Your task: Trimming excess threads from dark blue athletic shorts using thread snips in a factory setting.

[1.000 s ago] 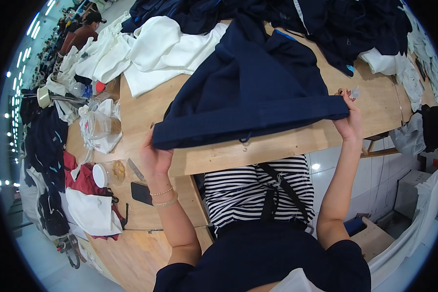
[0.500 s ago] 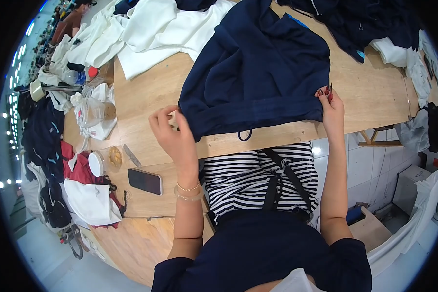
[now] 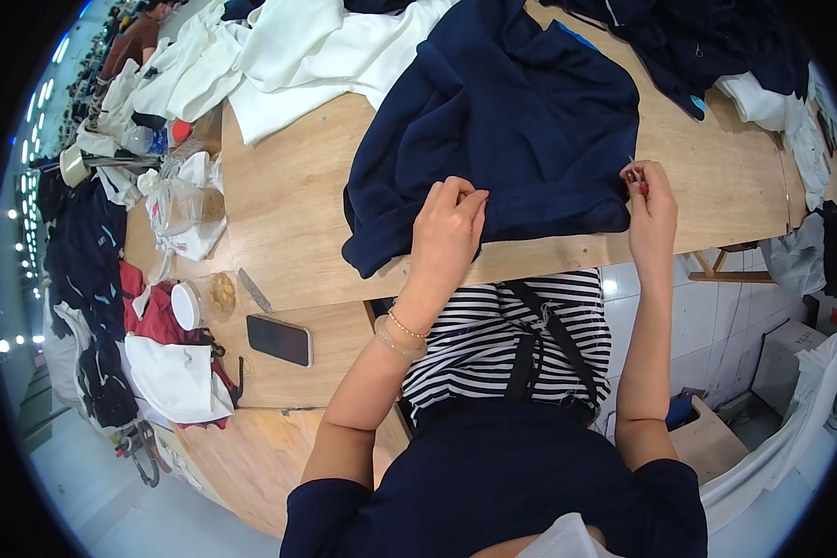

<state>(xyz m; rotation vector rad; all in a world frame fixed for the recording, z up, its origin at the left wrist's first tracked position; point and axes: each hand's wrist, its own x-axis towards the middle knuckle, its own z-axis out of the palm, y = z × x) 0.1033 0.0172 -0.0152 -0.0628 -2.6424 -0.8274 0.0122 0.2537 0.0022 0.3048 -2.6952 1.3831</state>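
- Head view: the navy garment (image 3: 521,121) lies on the wooden table (image 3: 298,223), its wide hem band along the near edge, directly ahead of the person and mostly beyond both hands.
- The left hand (image 3: 448,228) is over the band, left of its middle, fingers curled and fingertips drawn together; whether cloth is pinched between them, I cannot tell.
- The right hand (image 3: 653,191) is at the band's right end, fingers closed around a small pointed tool (image 3: 636,175); whether it also touches the garment is unclear.
- The garment's left corner extends past the left hand, and most of the band's right part lies between the hands.
- White cloth (image 3: 335,51) lies beyond, to the left; a phone (image 3: 279,340) lies nearer, left of the left forearm.
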